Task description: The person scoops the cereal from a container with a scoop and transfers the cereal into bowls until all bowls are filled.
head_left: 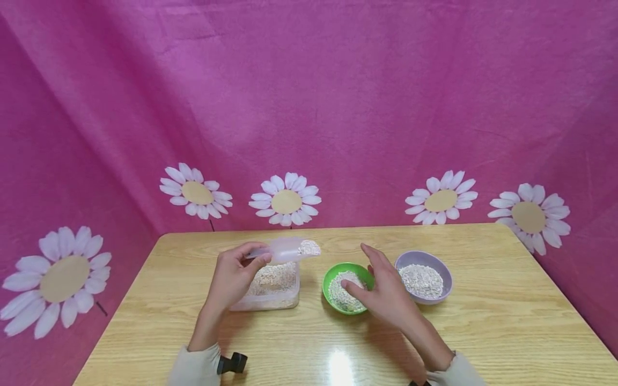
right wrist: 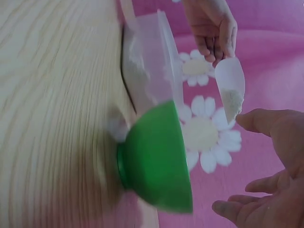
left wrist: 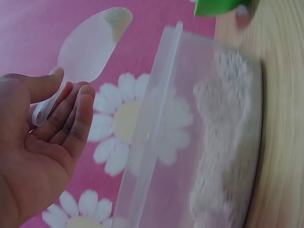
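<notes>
My left hand (head_left: 235,276) pinches the handle of a translucent plastic scoop (head_left: 288,250) loaded with pale grain, lifted above a clear plastic container (head_left: 271,289) of the same grain. The scoop (left wrist: 88,47) and container (left wrist: 209,142) also show in the left wrist view, and the scoop (right wrist: 231,90) shows in the right wrist view. My right hand (head_left: 381,287) hovers with relaxed fingers over the right side of a green bowl (head_left: 346,287) that holds grain; it holds nothing. The green bowl (right wrist: 159,156) fills the right wrist view.
A lilac bowl (head_left: 425,276) full of grain stands just right of the green bowl. All rest on a wooden table (head_left: 507,321) backed by a pink cloth with daisy prints (head_left: 286,199). A bright glare spot lies near the table's front edge.
</notes>
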`<control>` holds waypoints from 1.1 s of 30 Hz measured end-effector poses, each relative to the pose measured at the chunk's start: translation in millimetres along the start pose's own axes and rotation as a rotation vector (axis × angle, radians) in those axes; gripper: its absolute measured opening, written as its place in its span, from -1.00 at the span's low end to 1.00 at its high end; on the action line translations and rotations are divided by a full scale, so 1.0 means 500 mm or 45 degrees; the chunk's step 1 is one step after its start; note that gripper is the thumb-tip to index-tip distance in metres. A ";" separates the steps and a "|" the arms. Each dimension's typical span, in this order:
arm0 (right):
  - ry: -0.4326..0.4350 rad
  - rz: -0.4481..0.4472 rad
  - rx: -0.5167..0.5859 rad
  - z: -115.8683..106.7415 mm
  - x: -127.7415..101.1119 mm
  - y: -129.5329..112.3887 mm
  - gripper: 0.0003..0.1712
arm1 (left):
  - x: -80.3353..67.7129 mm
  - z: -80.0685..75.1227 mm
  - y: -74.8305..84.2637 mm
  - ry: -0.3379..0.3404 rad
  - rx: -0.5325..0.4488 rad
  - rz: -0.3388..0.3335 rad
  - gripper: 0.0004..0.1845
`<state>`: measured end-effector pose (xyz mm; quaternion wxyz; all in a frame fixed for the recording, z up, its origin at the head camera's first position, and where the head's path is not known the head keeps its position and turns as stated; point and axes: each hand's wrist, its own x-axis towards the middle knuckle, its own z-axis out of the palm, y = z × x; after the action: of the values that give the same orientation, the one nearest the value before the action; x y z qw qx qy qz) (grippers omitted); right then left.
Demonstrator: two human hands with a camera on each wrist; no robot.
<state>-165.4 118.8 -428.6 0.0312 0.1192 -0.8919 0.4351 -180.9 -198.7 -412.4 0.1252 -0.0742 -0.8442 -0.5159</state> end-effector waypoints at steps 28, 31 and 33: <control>0.200 0.125 -0.276 -0.186 -0.084 0.184 0.15 | 0.029 0.287 0.115 -0.247 -0.064 0.195 -0.82; 0.154 0.148 -0.255 -0.190 -0.086 0.194 0.18 | 0.031 0.309 0.125 -0.280 -0.037 0.229 -0.82; 0.127 0.161 -0.251 -0.190 -0.085 0.199 0.22 | 0.033 0.322 0.130 -0.301 -0.021 0.238 -0.82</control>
<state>-152.8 260.5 -453.1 0.0595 0.0372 -0.9334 0.3518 -201.9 -25.9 -422.2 0.0719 -0.2138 -0.8381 -0.4967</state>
